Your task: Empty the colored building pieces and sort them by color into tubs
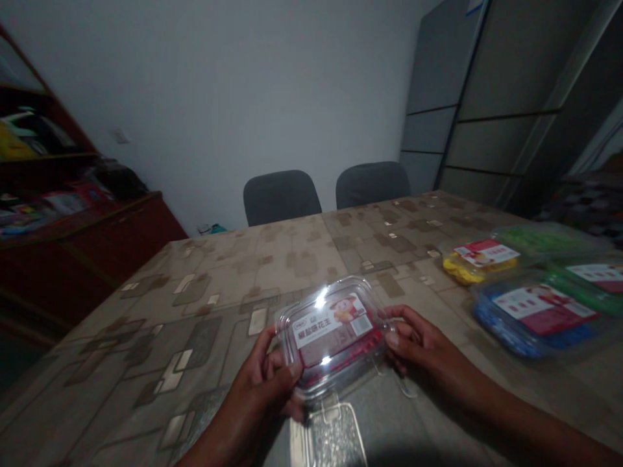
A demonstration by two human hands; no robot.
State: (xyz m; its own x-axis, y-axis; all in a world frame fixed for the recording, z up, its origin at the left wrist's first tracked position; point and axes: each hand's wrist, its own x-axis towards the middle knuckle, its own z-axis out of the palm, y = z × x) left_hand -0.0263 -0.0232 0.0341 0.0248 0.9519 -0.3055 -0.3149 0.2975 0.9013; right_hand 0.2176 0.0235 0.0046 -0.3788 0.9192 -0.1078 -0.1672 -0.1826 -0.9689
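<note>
The left forearm (217,434) slants in bare from 7 o'clock, and the left hand (272,379) sits between 6 and 7, thumb uppermost, other fingers curled beneath in a pinch. The right forearm (511,402), also bare, reaches in from 4 o'clock; the right hand (413,340) points toward 10, index finger bent, thumb pressing

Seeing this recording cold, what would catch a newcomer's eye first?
Probably the shiny clear box, held between left hand and right hand at the near side of the table. Next, the yellow box, blue box and green boxes on its right. Beyond its far edge stand two grey chairs.
</note>
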